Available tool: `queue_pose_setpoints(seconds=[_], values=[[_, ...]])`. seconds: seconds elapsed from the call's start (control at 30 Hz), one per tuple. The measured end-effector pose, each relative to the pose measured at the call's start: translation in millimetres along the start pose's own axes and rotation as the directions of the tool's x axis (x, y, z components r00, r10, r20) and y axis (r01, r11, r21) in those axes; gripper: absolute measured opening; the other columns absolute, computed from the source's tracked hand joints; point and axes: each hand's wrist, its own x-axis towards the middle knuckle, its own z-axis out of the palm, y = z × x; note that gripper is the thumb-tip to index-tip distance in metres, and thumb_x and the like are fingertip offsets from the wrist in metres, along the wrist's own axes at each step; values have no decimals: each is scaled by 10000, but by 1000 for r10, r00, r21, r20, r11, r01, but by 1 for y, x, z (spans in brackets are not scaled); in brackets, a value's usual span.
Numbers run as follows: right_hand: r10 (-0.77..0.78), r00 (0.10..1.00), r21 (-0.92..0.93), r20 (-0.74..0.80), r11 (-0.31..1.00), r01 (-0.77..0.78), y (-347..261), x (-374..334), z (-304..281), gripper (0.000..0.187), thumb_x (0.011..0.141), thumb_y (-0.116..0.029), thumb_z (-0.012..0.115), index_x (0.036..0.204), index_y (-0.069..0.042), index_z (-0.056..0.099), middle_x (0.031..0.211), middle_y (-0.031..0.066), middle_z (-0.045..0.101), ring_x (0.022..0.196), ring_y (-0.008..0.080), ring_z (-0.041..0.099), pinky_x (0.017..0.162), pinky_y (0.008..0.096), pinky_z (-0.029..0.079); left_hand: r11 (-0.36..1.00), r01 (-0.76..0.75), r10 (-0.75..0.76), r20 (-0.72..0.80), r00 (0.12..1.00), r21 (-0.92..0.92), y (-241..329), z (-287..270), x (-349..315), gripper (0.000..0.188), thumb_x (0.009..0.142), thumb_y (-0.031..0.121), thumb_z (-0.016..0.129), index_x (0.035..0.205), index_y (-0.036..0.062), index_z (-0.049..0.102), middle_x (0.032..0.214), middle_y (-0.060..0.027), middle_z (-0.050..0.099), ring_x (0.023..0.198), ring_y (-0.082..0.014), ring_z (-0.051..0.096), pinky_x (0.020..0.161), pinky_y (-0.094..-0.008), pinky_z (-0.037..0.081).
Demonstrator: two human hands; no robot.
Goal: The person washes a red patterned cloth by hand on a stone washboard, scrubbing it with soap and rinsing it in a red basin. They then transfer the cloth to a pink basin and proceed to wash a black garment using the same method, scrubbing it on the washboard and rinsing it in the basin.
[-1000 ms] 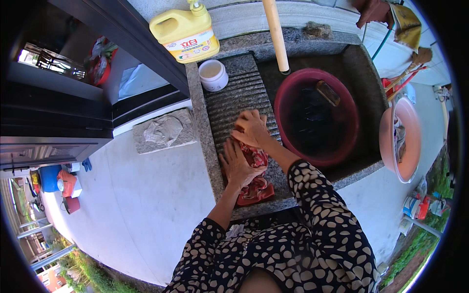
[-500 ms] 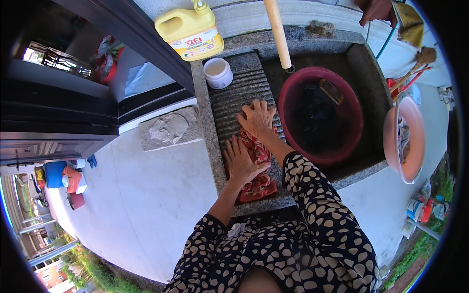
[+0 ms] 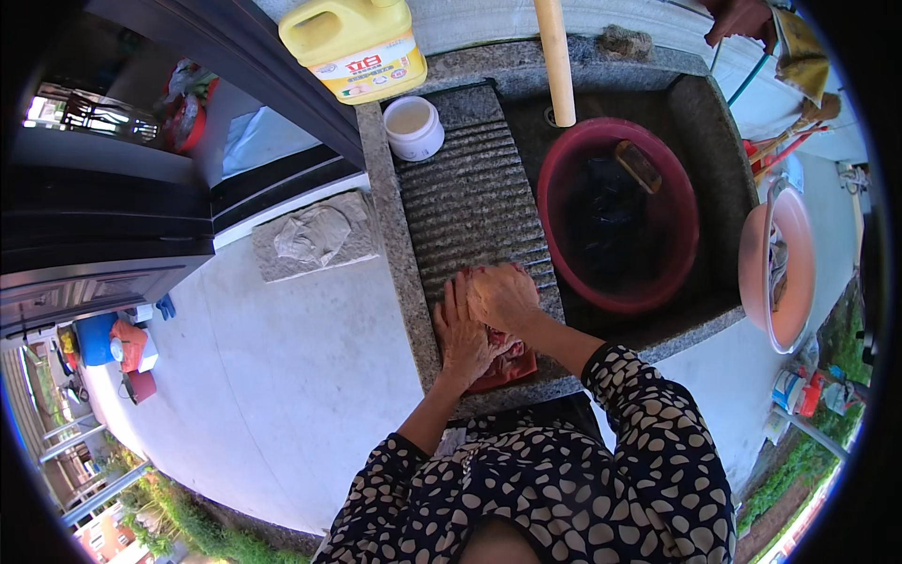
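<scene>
A wet red-and-white patterned cloth (image 3: 507,365) lies bunched at the near end of a ridged stone washboard (image 3: 470,207). My left hand (image 3: 460,336) rests on the cloth's left side, its fingers stretched out flat and pointing away from me. Right beside it, my right hand (image 3: 505,299) presses down on the cloth's far part with fingers curled over it. Much of the cloth is hidden under both hands. To the right, a dark red basin (image 3: 691,221) stands in the stone sink, holding dark water, dark fabric and a wooden-backed scrub brush (image 3: 638,167).
At the far left sink corner stand a white tub (image 3: 413,130) and a yellow detergent jug (image 3: 357,47). A wooden pole (image 3: 556,66) reaches into the sink (image 3: 723,141). A pink basin (image 3: 752,273) is at the right. On the left, a grey rag (image 3: 315,235) lies on a stone slab (image 3: 272,258).
My right hand has drawn back toward me along the washboard, pulling the far part of the cloth nearer and bunching it. Its fingers have gone from spread to curled. The left hand stays nearly in place.
</scene>
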Motion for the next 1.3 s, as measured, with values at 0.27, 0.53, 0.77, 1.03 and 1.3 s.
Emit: queue_pose_setpoints(seconds=[0.27, 0.53, 0.77, 1.03, 1.3], values=[[379, 833, -104, 402, 923, -370, -18, 56, -8, 285, 845, -281, 554, 827, -68, 743, 876, 180, 708, 833, 348, 692, 711, 423, 564, 995, 97, -97, -11, 995, -28, -1, -3, 8, 884, 833, 467, 636, 1468, -10, 247, 1546, -197, 154, 1421, -367, 147, 1075, -518, 175], [531, 795, 788, 294, 336, -515, 52, 28, -37, 142, 839, -165, 648, 883, -32, 671, 792, 56, 666, 664, 152, 624, 627, 286, 499, 961, 92, -102, -24, 994, -262, 12, -35, 6, 1221, 586, 559, 847, 1468, 16, 200, 1375, -267, 368, 1237, -378, 424, 983, -480, 399], [386, 921, 985, 49, 135, -109, 85, -18, -201, 103, 844, -71, 636, 939, -33, 636, 832, 2, 608, 742, 74, 581, 682, 227, 476, 192, 256, 311, 307, 900, -947, 58, -87, 31, 558, 767, 145, 807, 1231, -28, 551, 1126, -77, 635, 1014, -155, 613, 890, -301, 489], [306, 935, 975, -179, 184, 127, 153, -19, -311, 222, 877, 42, 558, 1085, -24, 602, 960, 43, 638, 894, 116, 624, 805, 256, 520, -636, 193, 203, 79, 976, -747, 172, -95, 87, 329, 801, -21, 540, 1117, 71, 545, 1091, -58, 620, 1020, -176, 602, 943, -357, 488], [384, 799, 504, -462, 855, -119, 300, -7, -171, 336, 792, -101, 714, 1113, -83, 617, 1161, 122, 548, 1074, 270, 534, 831, 366, 482, 147, 315, -473, 214, 855, -938, 174, 33, 168, 597, 874, 47, 578, 1426, 46, 349, 1364, -184, 388, 1189, -291, 480, 1018, -365, 405]])
